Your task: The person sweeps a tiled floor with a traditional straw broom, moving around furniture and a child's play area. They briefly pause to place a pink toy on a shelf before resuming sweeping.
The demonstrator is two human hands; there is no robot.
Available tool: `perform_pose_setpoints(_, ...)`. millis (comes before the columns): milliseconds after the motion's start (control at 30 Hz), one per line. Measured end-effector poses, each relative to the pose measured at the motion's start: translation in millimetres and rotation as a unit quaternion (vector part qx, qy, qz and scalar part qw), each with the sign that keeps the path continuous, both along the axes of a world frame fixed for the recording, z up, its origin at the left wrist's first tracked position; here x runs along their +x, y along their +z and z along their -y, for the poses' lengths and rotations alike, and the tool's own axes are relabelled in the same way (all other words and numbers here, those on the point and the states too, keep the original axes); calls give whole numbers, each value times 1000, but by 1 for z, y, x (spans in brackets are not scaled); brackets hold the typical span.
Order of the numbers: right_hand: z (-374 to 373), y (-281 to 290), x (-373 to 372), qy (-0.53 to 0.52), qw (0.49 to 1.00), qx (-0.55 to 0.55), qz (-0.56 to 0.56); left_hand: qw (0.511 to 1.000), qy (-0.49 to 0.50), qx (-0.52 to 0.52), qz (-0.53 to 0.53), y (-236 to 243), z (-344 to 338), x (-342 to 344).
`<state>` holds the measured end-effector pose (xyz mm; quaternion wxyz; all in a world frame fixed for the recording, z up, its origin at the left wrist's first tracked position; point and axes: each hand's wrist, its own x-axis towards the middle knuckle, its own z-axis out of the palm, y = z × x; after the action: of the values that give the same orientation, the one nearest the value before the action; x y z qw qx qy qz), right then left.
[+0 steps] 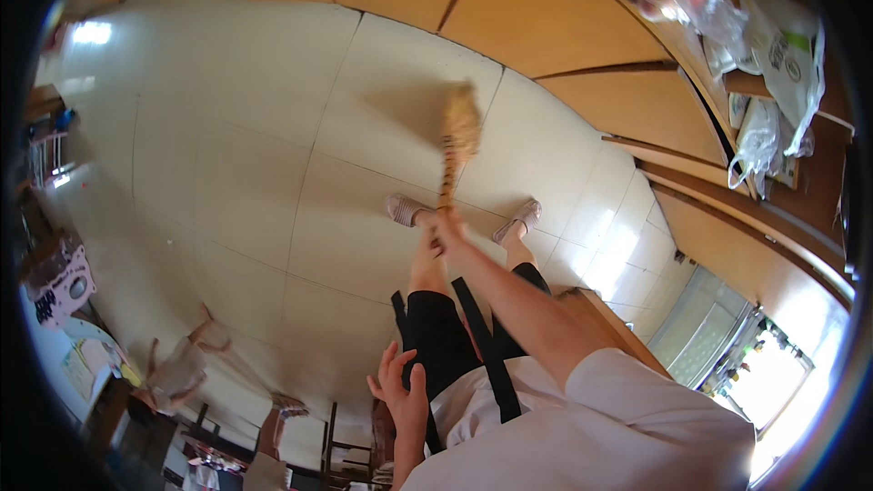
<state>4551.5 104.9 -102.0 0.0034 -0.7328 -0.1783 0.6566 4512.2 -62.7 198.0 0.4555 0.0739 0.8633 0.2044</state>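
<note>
My right hand (pixel 447 229) is closed around the handle of a short straw hand broom (pixel 462 123). Its handle has dark bands, and its yellow-tan head is smeared by motion. The broom points away from me above the pale tiled floor (pixel 236 164), beyond my slippered feet; whether its tip touches the tiles I cannot tell. My left hand (pixel 402 391) is raised near my waist with fingers apart and nothing in it.
Wooden cabinets (pixel 555 14) line the far side and curve to the right. Plastic bags (pixel 773 55) lie on top at the upper right. A small child (pixel 177 373) and another person's leg (pixel 273 427) are at the lower left, near chairs. A wooden edge (pixel 609 327) stands by my right side.
</note>
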Motion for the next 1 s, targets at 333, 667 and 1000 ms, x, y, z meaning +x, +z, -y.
perform_pose_setpoints(333,-52,121,-44,119,988,-29,-98,997,51,53,-20,11,15,-47)
perform_pose_setpoints(667,-184,58,-29,256,959,122,-2,994,31,56,-86,30,14,-64)
perform_pose_setpoints(1000,-131,64,-79,232,964,6,-131,991,9,40,-125,41,-30,-82)
